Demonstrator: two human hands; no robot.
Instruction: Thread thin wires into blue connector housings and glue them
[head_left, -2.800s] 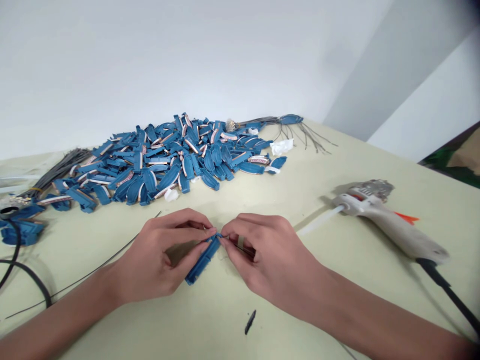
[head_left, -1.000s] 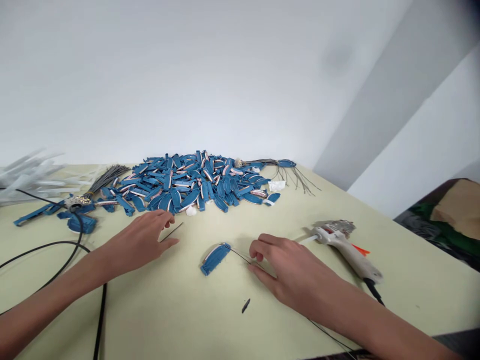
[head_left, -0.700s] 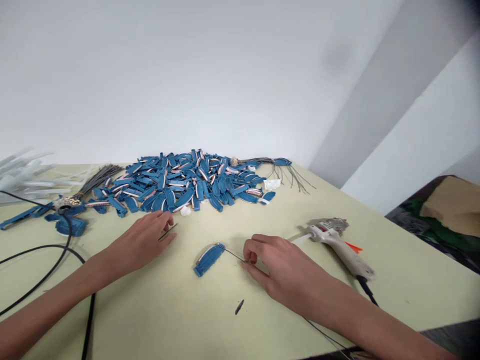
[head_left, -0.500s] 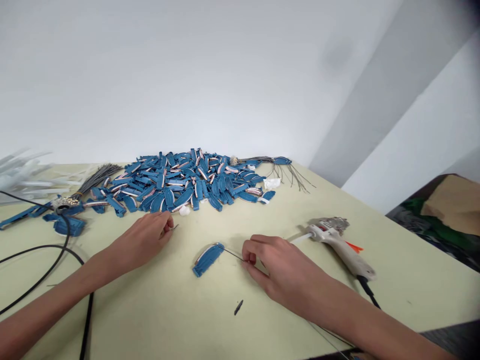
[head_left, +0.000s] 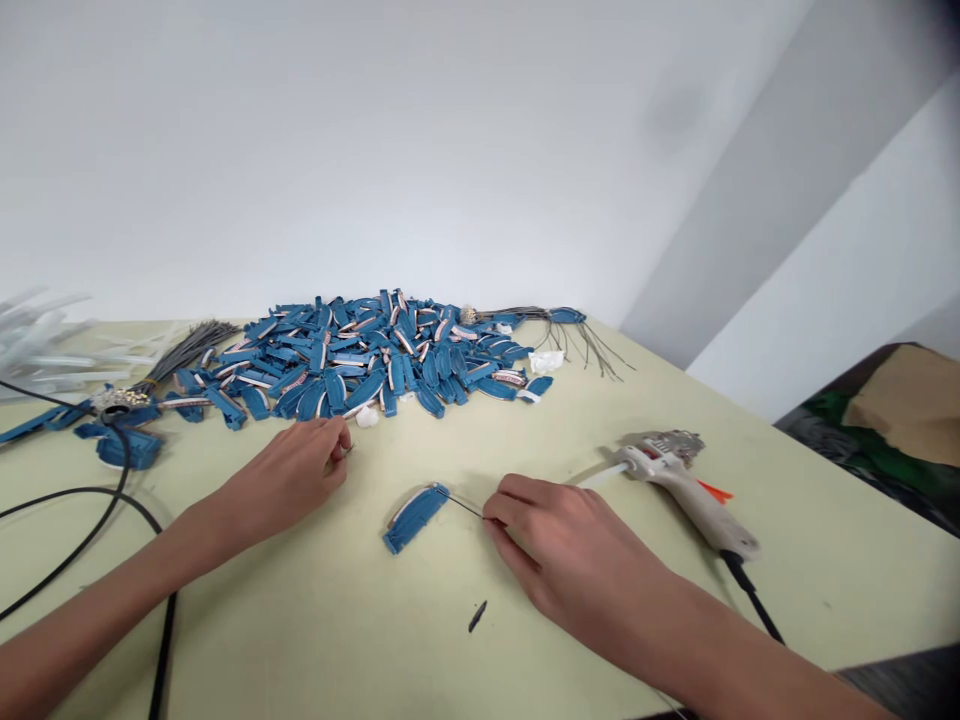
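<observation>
A curved blue plastic piece (head_left: 416, 517) with a pale edge lies by itself on the table between my hands. From its upper right end runs a thin dark wire (head_left: 463, 505), which my right hand (head_left: 559, 535) pinches between thumb and fingers. My left hand (head_left: 292, 470) rests to the left of the piece, its fingertips closed together. A tiny dark tip pokes out at those fingertips, too small to name. Below the piece sits a small dark scrap (head_left: 477, 616).
Behind my hands spreads a big heap of similar blue pieces (head_left: 375, 350). Bundled grey wires (head_left: 191, 352) lie at its left, more wires (head_left: 596, 345) at its right. On the right lies a glue gun (head_left: 686, 495). A black cable (head_left: 112, 490) loops at the left.
Both hands keep nearly the same places, the right still pinching the wire. The dark tip at my left fingertips shows less. The view has shifted slightly.
</observation>
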